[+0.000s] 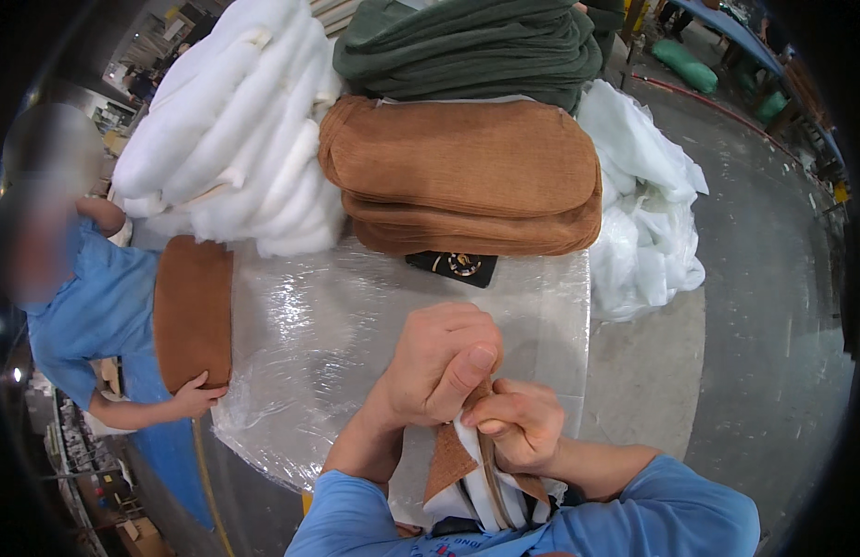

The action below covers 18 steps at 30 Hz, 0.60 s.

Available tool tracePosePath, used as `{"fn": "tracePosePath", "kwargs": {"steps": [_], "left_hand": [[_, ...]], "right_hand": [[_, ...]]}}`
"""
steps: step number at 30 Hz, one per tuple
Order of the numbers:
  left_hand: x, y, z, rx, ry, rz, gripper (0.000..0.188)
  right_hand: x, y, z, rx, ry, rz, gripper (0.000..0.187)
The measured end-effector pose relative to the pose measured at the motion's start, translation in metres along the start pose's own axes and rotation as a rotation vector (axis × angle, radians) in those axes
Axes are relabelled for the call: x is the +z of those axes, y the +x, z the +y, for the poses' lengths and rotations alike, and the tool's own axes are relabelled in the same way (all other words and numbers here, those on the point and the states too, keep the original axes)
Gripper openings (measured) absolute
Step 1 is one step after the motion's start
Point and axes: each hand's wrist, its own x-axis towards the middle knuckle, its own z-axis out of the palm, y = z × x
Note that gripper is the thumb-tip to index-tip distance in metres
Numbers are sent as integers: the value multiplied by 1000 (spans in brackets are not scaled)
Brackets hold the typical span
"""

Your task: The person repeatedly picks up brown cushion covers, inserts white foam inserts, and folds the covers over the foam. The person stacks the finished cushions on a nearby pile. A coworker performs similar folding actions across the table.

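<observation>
Close to my body, both hands are closed on a brown fabric cover [451, 459] with white lining and dark strips along its edges. My left hand [442, 360] makes a fist around its upper end, thumb on top. Just right of and below it, my right hand [520, 423] pinches the cover's bunched edge. The fabric inside both grips is mostly hidden. Beyond my hands lies a stack of brown, rounded fabric pieces [467, 153], with a black patterned item [456, 267] poking out underneath.
A plastic-wrapped table [300, 353] spreads before me. White fluffy batting [230, 121] is heaped at the far left, dark green fabric [467, 56] at the back. White plastic-wrapped material [639, 223] stands right. At left, another person in blue holds a brown cushion [193, 311] at the table's edge.
</observation>
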Motion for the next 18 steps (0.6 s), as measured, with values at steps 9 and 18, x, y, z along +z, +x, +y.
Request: {"fn": "tracePosePath", "kwargs": {"steps": [9,18], "left_hand": [[19,-83,-77,-539,-739,922,59],[146,-261,-102,-1097,-1563,797,62]], "right_hand": [[4,6,-12,32,-32,-125,5],[-3,-3,-13,17,-22,25,16]]}}
